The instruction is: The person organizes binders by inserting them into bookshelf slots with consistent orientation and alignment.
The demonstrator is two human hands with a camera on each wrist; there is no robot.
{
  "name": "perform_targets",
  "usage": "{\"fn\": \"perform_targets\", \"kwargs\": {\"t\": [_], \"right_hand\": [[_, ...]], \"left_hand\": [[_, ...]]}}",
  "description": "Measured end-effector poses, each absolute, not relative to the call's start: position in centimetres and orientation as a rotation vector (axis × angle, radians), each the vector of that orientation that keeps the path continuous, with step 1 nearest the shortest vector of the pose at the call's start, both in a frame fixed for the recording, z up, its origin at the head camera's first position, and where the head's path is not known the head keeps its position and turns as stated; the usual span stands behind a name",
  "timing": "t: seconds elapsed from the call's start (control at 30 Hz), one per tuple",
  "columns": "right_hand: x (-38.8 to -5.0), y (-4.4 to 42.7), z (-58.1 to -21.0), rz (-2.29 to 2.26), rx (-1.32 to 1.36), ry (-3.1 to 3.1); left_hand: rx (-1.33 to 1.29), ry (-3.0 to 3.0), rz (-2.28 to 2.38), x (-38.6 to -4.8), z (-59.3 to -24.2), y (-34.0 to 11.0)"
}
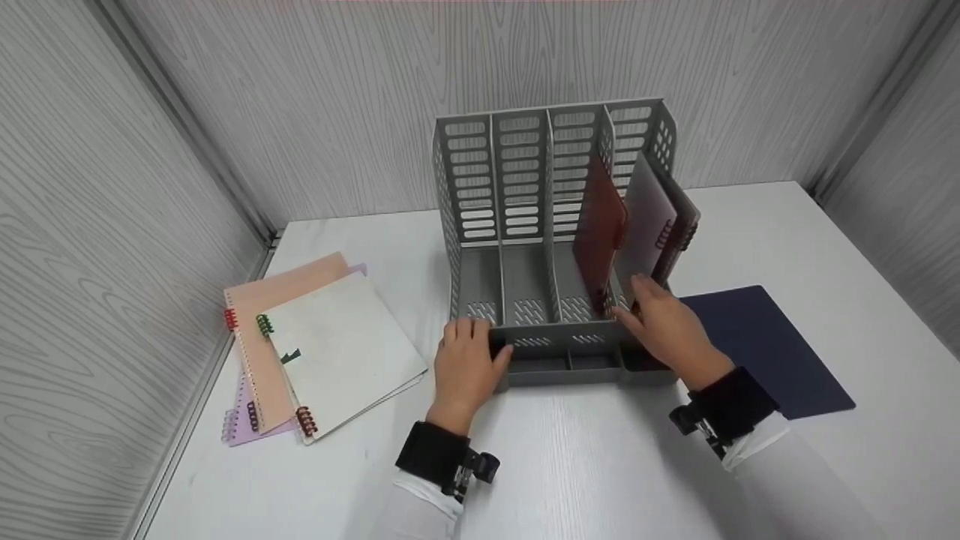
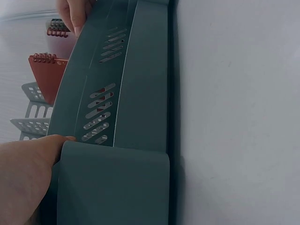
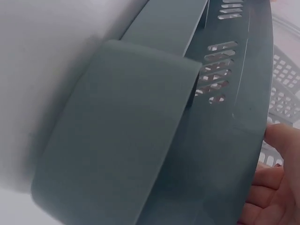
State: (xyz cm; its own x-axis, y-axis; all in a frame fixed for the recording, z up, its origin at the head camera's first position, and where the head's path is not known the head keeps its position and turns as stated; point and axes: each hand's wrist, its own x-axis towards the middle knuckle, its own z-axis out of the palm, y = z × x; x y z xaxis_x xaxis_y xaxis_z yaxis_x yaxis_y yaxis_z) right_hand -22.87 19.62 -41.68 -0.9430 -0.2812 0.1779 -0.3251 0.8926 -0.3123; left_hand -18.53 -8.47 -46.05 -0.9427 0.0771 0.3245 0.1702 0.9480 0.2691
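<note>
A grey desk file organizer [image 1: 555, 334] with upright compartments stands on the table. At its front left corner, my left hand [image 1: 466, 367] grips the front panel, the fingers over its top edge. My right hand [image 1: 671, 330] grips the same panel near the right end; in the right wrist view its thumb is on the rim and the fingers [image 3: 262, 201] curl behind. A red spiral notebook [image 1: 600, 232] stands in the third compartment from the left. The rightmost compartment holds a pale spiral notebook [image 1: 643, 217] and a darker one [image 1: 681, 225], both leaning.
Left of the organizer lies an overlapping pile: a white notebook [image 1: 345, 345], a peach one [image 1: 289, 285] and a purple one [image 1: 247, 427]. A flat navy sheet or folder [image 1: 765, 352] lies to the right, partly behind my right hand. Grey wood-grain panels [image 1: 337, 97] enclose the table.
</note>
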Motion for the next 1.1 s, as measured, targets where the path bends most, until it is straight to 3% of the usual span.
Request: {"fn": "perform_targets", "kwargs": {"t": [1.1], "right_hand": [[-21.1, 26.2, -41.3, 0.504, 0.334, -2.964]], "left_hand": [[-0.213, -2.757, -0.374, -18.4, -46.1, -8.5]]}}
